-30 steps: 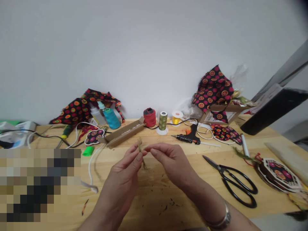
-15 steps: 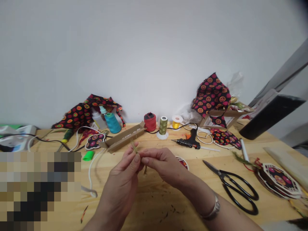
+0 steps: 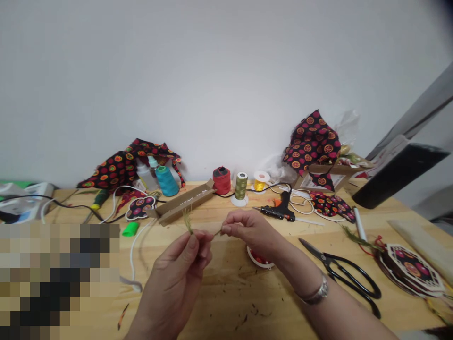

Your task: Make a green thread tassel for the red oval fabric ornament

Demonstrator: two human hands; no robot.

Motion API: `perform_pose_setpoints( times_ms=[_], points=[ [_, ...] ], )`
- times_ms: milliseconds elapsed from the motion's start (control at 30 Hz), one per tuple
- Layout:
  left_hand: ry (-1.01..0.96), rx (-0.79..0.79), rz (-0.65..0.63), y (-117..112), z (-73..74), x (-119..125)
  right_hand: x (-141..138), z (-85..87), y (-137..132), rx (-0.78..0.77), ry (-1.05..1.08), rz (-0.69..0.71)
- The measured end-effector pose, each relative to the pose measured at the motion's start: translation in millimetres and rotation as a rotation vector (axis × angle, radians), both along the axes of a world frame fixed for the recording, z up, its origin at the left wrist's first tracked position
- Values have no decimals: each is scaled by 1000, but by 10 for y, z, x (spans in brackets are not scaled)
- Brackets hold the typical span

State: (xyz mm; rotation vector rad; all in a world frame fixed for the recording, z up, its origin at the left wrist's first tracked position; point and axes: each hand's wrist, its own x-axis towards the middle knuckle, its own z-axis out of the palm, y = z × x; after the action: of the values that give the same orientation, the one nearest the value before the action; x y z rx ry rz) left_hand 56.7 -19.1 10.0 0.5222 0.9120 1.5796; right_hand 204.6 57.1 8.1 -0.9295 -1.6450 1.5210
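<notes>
a pale wall [image 3: 226,85] stands behind a wooden table [image 3: 219,297], and clock directions here are read from the meeting hands. the left hand [image 3: 180,264] comes in from seven o'clock and the right hand [image 3: 251,233] from four to five, a metal bracelet [image 3: 320,293] on its wrist. patterned fabric lies heaped in two places: the left fabric heap [image 3: 115,167] at ten o'clock, the right fabric heap [image 3: 313,141] between one and two. a long black block [image 3: 399,174] leans between two and three. black-handled scissors [image 3: 329,262] rest past three, with a stack of octagonal ornaments [image 3: 412,269] farther out. an open cardboard tray [image 3: 187,203] sits near eleven, a teal thread cone [image 3: 167,182] just behind it. a red thread spool [image 3: 222,182] is at twelve, an olive thread spool [image 3: 241,186] at one, and a yellow thread spool [image 3: 260,184] just past that. a hot glue gun [image 3: 281,208] lies at two. a white-rimmed ornament [image 3: 260,257], partly hidden beneath the right hand, is near four; a green cap [image 3: 130,229] is at nine. smallest, at the centre, the left thumb and fingers pinch a tuft of olive-green threads [image 3: 188,224], its loose ends pointing up, while the right fingertips grip a thin strand [image 3: 217,232] reaching toward the left hand; whether it belongs to the tuft i cannot tell.
</notes>
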Motion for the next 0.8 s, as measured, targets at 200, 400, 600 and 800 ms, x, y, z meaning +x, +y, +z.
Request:
perform_pose_setpoints(
  times_ms=[200, 400, 600, 800],
  points=[
    [5, -61, 68, -35, -39, -18, 52, -49, 165, 24, -46, -7],
    [64, -58, 97, -96, -127, -80, 83, -133, 246, 28, -72, -15],
    [388, -30, 39, -185, -243, -125, 103, -89, 298, 129, -116, -16],
    [881, 228, -246, -395, -378, -183, 137, -29, 365, 334, -192, -12]
  ],
)
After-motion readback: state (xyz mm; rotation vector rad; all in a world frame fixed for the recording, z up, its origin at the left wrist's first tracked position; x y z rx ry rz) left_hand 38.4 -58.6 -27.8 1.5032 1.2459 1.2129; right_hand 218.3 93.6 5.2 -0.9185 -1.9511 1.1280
